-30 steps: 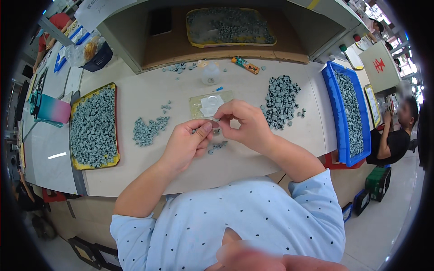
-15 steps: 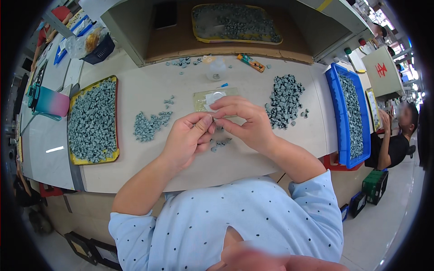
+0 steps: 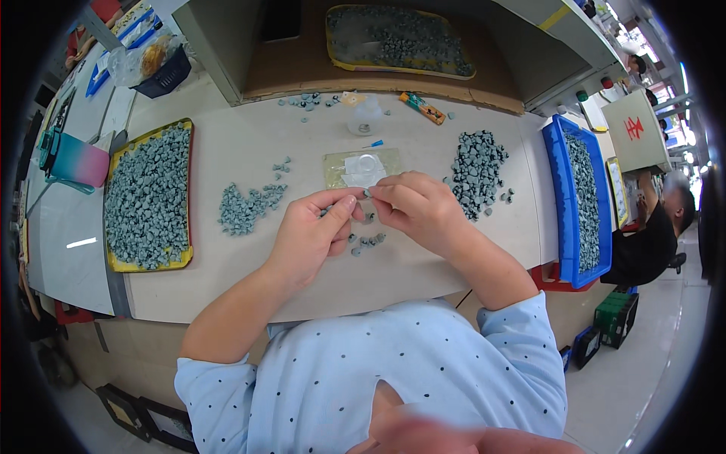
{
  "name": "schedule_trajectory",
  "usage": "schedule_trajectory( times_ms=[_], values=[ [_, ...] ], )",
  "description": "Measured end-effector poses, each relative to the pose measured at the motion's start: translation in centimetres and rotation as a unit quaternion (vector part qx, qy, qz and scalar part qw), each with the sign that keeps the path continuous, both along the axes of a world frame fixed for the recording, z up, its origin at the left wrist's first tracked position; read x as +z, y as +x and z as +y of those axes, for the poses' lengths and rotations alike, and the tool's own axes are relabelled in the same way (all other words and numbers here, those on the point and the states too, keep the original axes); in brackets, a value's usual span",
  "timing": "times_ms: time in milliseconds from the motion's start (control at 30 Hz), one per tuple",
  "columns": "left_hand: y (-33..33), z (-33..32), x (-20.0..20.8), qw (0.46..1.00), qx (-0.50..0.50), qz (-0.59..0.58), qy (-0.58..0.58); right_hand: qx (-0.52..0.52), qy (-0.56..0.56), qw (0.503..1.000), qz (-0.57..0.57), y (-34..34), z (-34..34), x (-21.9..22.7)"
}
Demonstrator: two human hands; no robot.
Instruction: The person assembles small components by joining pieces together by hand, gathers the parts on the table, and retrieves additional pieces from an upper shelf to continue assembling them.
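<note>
At the middle of the table my left hand (image 3: 311, 231) and my right hand (image 3: 423, 206) meet, fingertips pinched together. Between them shows a small grey-green piece (image 3: 367, 194), mostly hidden by the fingers. Just below the fingertips lie several loose pieces (image 3: 368, 243) of the same kind. Beyond the hands is a flat yellowish block (image 3: 336, 168) with white paper and a clear round disc on it. A blue-tipped needle (image 3: 373, 144) lies at its far edge. One pile of pieces (image 3: 246, 208) is left of my hands, and a darker pile (image 3: 478, 170) is to the right.
A yellow tray (image 3: 187, 250) full of pieces stands at left, by a teal-pink bottle (image 3: 89, 163). A blue bin (image 3: 572, 261) stands at right. Farther back are a clear bottle (image 3: 366, 117), an orange-green packet (image 3: 423, 108) and a shelf (image 3: 280, 87). A person (image 3: 650, 242) sits at far right.
My right hand's fingers have curled in from a more spread pose, closing on the small piece against my left fingertips. The view has shifted slightly.
</note>
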State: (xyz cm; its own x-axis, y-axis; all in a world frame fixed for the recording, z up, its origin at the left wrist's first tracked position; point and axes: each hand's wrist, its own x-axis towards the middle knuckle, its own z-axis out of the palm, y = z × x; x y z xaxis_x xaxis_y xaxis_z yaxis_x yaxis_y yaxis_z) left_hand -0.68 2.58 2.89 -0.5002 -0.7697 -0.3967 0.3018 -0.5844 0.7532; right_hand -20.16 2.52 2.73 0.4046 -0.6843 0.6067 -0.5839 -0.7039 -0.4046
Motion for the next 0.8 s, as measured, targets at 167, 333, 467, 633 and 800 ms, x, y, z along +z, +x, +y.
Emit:
schedule_trajectory(
  times_ms=[167, 333, 467, 633, 800],
  values=[
    [0.4, -0.8, -0.8, 1.000, -0.017, 0.021, -0.005, -0.027, -0.022, 0.999, 0.041, -0.9, -1.8, -0.5],
    [0.6, -1.4, -1.2, 0.999, 0.008, 0.021, 0.031, -0.037, -0.067, 0.991, 0.111, -1.1, -2.8, -1.8],
    [1.0, -1.9, -2.1, 0.999, 0.006, 0.021, 0.039, -0.032, -0.072, 0.987, 0.140, -0.8, -3.3, -2.4],
    [1.5, -2.2, -3.1, 1.000, 0.008, -0.018, 0.023, -0.023, -0.069, 0.985, 0.157, -0.3, -3.7, -3.0],
    [1.7, -2.2, -3.6, 0.999, 0.021, -0.024, 0.027, -0.025, -0.070, 0.986, 0.148, 0.2, -3.8, -3.4]
  ],
)
